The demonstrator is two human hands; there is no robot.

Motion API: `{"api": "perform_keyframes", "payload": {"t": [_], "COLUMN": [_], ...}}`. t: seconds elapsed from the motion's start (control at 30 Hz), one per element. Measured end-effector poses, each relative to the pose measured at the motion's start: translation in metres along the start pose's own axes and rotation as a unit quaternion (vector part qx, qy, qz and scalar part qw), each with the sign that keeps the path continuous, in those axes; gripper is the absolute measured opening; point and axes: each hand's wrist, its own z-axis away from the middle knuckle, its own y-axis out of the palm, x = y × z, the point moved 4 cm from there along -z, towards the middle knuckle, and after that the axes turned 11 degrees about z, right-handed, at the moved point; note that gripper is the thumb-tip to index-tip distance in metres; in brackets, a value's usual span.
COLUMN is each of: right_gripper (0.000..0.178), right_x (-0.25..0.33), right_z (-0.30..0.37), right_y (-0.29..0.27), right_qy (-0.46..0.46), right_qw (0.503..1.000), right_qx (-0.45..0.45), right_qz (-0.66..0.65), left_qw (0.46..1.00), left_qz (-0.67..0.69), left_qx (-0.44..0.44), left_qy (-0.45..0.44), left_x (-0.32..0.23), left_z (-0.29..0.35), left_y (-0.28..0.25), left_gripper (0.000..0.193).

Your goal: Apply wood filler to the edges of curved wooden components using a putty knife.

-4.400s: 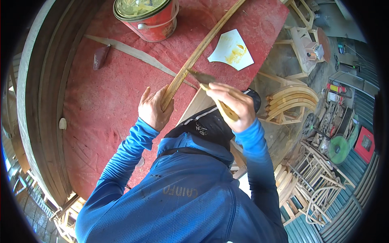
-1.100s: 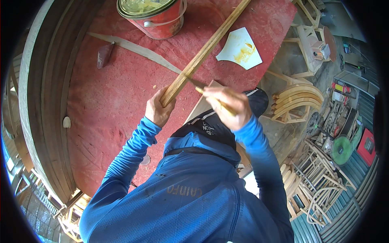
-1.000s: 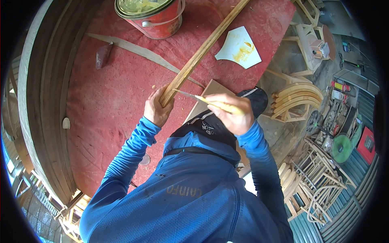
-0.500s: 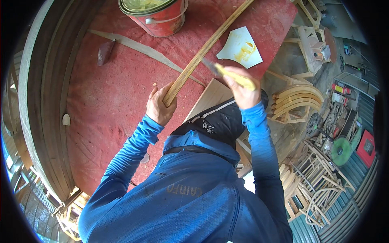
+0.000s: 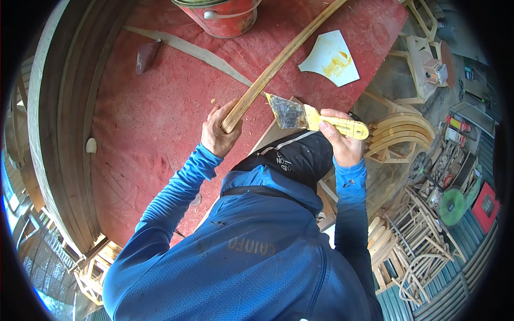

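Observation:
My left hand point(image 5: 218, 134) is wrapped round the near end of a long, narrow wooden strip point(image 5: 278, 63), which slants up and away to the right over the red tabletop. In my right hand point(image 5: 345, 143) is a putty knife point(image 5: 342, 125), gripped by its yellow handle. Its wide, stained blade point(image 5: 289, 111) points left toward the strip and stands apart from it. Right of the strip lies a white plate-like scrap point(image 5: 332, 58) with yellow-brown paste smeared on it.
A red bucket point(image 5: 227, 21) stands at the far side of the red table point(image 5: 160, 117). A flat pale slat point(image 5: 193, 51) and a dark red wedge-shaped piece point(image 5: 147, 56) lie there too. Curved wooden boards point(image 5: 69, 134) line the left. Curved wooden parts point(image 5: 401, 131) are stacked at the right.
My right hand has drawn the putty knife back, right and toward me, away from the strip, and its blade now shows broadside. My left hand still holds the strip's end.

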Motion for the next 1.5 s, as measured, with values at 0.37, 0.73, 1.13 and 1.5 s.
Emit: {"api": "perform_keyframes", "payload": {"t": [0.37,0.73,1.13,1.5], "right_gripper": [0.03,0.03,0.023,0.022], "right_x": [-0.007,-0.003,0.001,0.004], "right_z": [0.004,0.006,0.0,0.002], "right_y": [0.003,0.0,0.007,-0.004], "right_qy": [0.003,-0.003,-0.053,-0.096], "right_qw": [1.0,1.0,0.994,0.981], "right_qx": [0.016,0.001,-0.003,-0.029], "right_qz": [-0.009,0.022,0.096,0.165], "left_qw": [1.0,1.0,0.991,0.98], "left_qz": [0.022,0.006,-0.116,-0.182], "left_qx": [0.002,0.012,0.059,0.069], "left_qy": [-0.008,0.023,0.039,0.045], "left_x": [0.007,0.007,0.012,0.033], "left_z": [0.001,0.001,-0.003,0.02], "left_y": [0.002,0.001,0.009,-0.001], "left_gripper": [0.053,0.055,0.053,0.052]}}
